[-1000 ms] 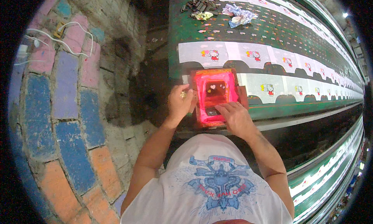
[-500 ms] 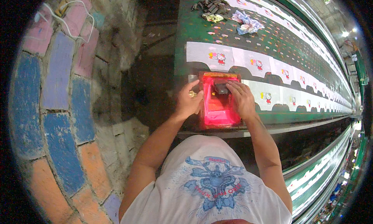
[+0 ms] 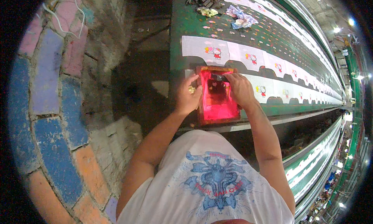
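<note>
A small screen-printing frame (image 3: 220, 118) with bright pink ink inside lies on the near edge of a long green table (image 3: 177, 49), over the near row of white fabric pieces. My left hand (image 3: 188, 96) grips the frame's left side, thumb and forefinger along its edge; a small gold-coloured thing (image 3: 191, 89) shows by its fingers. My right hand (image 3: 241, 91) reaches over the frame's right side, fingers closed on a dark squeegee (image 3: 220, 78) near the frame's far end. Part of the squeegee is hidden under those fingers.
White fabric pieces (image 3: 248, 58) with a printed cartoon cat run in rows along the table. Dark rags (image 3: 205, 0), a yellowish cloth (image 3: 207, 11) and a crumpled pale cloth (image 3: 241, 18) lie at the far left. Painted paving (image 3: 54, 154) covers the floor to the left.
My right hand has pushed the squeegee away from me, to the far end of the frame. My left hand keeps its hold on the frame's left side. The whole view has shifted slightly.
</note>
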`<state>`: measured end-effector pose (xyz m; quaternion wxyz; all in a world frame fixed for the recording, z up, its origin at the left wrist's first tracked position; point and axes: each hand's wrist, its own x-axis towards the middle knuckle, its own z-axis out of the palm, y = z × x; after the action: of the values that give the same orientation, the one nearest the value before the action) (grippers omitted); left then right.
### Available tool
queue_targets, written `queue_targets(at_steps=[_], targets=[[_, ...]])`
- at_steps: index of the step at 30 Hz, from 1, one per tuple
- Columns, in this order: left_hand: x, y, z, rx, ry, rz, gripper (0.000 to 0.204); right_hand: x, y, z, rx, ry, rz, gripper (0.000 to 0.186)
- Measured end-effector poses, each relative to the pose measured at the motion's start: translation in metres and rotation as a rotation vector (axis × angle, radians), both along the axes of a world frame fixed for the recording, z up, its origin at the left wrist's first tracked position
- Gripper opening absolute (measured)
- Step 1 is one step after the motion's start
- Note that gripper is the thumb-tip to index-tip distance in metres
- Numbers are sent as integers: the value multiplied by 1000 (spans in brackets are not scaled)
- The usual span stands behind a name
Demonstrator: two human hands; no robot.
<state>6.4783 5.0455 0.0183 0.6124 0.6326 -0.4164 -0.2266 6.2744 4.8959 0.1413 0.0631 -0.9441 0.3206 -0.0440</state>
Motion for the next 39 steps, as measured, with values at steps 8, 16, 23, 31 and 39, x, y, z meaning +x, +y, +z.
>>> queue_targets(at_steps=[8,16,23,31,39], targets=[[-1,0,5,-19,-18,17,45,-18,74,16,43,91,-186,55],[-1,-3,4,-59,-61,9,37,-32,110,3,128,-191,-549,47],[-1,-3,4,-42,-57,22,36,-16,116,-10,158,-299,-684,36],[1,-2,10,12,-74,-2,30,2,84,-11,150,-349,-465,37],[4,-2,5,56,-78,20,9,17,22,-1,108,-162,104,48]])
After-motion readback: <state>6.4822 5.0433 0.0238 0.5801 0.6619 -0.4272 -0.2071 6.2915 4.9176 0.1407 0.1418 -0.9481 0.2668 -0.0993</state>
